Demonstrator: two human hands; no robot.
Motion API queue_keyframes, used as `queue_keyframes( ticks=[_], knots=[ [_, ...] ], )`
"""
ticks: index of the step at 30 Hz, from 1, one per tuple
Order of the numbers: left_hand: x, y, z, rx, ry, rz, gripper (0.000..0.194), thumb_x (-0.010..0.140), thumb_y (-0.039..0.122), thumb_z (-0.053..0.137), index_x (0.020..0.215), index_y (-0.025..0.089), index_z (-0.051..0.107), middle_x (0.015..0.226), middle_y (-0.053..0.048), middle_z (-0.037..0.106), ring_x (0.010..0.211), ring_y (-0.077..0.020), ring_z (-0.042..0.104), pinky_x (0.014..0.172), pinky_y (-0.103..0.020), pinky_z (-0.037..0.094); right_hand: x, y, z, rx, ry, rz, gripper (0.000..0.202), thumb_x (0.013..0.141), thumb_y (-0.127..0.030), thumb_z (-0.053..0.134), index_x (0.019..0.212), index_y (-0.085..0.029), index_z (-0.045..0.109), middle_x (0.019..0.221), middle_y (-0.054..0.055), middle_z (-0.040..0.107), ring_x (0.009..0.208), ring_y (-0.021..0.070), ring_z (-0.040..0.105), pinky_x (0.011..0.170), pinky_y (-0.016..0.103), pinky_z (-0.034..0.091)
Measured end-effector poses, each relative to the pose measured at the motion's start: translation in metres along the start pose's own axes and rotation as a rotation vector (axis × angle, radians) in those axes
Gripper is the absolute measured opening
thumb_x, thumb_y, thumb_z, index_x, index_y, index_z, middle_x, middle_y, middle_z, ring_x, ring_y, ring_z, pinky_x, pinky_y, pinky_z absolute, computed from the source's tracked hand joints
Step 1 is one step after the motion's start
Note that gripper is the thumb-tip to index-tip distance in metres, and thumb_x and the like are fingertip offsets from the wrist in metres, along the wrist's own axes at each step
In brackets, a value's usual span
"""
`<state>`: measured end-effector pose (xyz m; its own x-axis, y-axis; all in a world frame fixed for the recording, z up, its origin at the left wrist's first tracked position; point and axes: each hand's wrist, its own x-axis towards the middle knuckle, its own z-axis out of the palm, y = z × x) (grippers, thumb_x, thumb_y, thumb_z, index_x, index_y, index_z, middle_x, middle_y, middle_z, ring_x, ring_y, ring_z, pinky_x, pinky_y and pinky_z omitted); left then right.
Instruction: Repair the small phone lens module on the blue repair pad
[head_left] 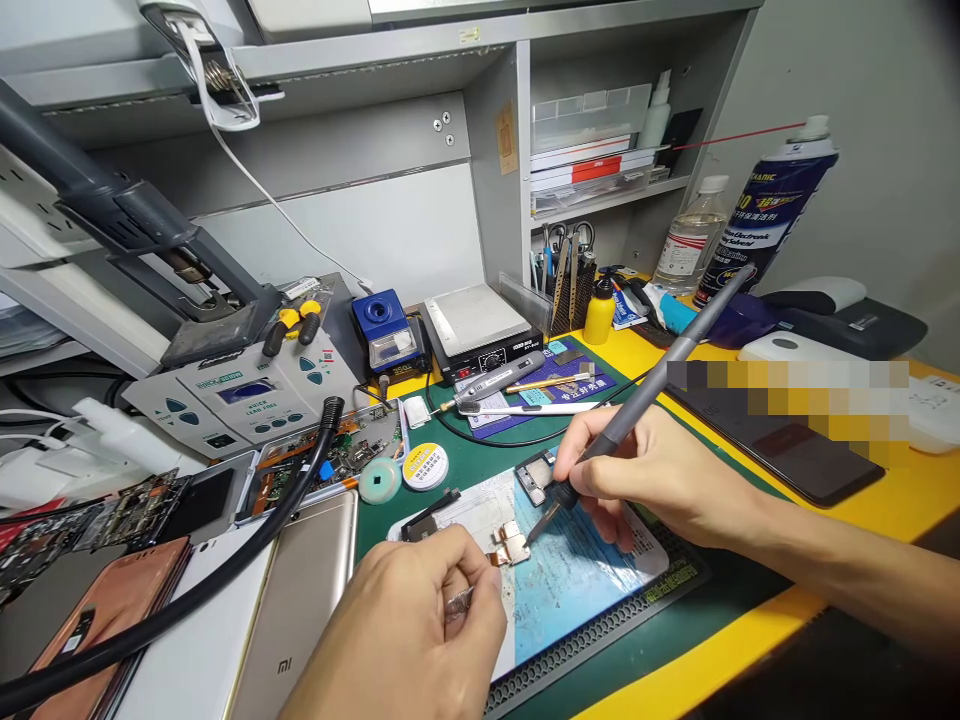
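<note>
My right hand point(637, 470) is closed around a grey pen-shaped tool point(652, 390), held slanting, its thin tip beside a small metal part with copper flex point(513, 545). That part lies on a light blue and silver plate point(570, 600). Left of it, my left hand point(435, 610) has its fingers curled together around a small silvery item too hidden to name. A small dark-framed module point(535, 478) rests on the plate near my right fingertips. Another dark piece point(420, 527) lies at the plate's left end, partly behind my left hand.
A black hose point(247, 545) crosses the left side over phones point(300, 610). Behind are a hot-air station point(247, 395), a heating plate point(480, 325), a round tin point(425, 466) and a brush point(532, 408). To the right stand a spray can point(772, 220) and a dark phone point(780, 440).
</note>
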<state>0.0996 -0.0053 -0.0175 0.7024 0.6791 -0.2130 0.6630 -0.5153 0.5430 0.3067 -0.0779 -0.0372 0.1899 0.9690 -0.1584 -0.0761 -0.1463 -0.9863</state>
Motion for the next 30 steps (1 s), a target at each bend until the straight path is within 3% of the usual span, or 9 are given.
queue_keyframes(
  ticks=[30],
  knots=[
    [-0.0014, 0.0016, -0.0011, 0.005, 0.028, 0.023, 0.034, 0.088, 0.033, 0.042, 0.059, 0.020, 0.057, 0.047, 0.005, 0.034, 0.046, -0.0120, 0.034, 0.046, -0.027, 0.020, -0.0019, -0.0031, 0.0015, -0.015, 0.015, 0.019, 0.005, 0.071, -0.013, 0.060, 0.075, -0.017, 0.062, 0.045, -0.004, 0.058, 0.038, 0.0131, 0.055, 0.035, 0.020, 0.045]
  ],
)
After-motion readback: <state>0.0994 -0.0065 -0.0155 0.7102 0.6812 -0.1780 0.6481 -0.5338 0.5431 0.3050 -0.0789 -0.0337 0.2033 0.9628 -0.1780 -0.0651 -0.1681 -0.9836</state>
